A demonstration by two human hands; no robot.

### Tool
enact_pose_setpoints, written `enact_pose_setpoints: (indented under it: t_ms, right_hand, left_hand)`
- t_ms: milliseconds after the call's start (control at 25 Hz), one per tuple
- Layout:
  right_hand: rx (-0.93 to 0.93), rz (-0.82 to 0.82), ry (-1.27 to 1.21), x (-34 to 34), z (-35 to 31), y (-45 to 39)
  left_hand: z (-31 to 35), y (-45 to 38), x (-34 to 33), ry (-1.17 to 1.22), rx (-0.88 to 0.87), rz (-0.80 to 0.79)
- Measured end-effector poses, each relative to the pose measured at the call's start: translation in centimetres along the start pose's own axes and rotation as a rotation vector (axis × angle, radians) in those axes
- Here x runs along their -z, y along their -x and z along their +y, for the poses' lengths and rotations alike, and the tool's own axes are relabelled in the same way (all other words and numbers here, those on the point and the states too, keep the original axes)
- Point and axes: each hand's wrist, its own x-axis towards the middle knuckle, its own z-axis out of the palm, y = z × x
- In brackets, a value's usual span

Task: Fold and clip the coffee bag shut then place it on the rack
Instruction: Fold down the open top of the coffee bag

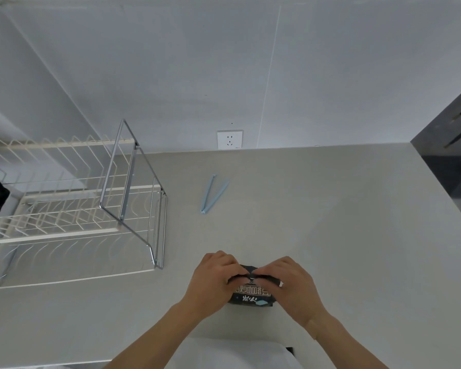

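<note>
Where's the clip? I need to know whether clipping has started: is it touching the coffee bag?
Apart. The head view shows the blue clip lying open on bare countertop, well beyond the coffee bag.

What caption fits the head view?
Both hands fold the coffee bag; clip lies open beyond.

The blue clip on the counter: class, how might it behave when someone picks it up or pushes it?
The blue clip looks thin and plastic, so probably light and fairly stiff. It lies open in a V, joined at the near end, so the arms may swing when lifted. On the smooth counter it would likely slide rather than roll.
</note>
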Motion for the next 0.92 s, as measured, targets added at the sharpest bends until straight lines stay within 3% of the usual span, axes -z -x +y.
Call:
enact_pose_setpoints:
  t_ms: [360,920]
  right_hand:
    - [0.068,0.010,0.074,0.4,-0.9,-0.3]
    - [-0.010,0.018,0.053,0.5,0.7,-0.3]
  left_hand:
    - [0.4,-0.2,0.1,-0.067,-0.130,-0.030]
    - [-1.4,-0.7,1.0,-0.218,-0.082,-0.022]
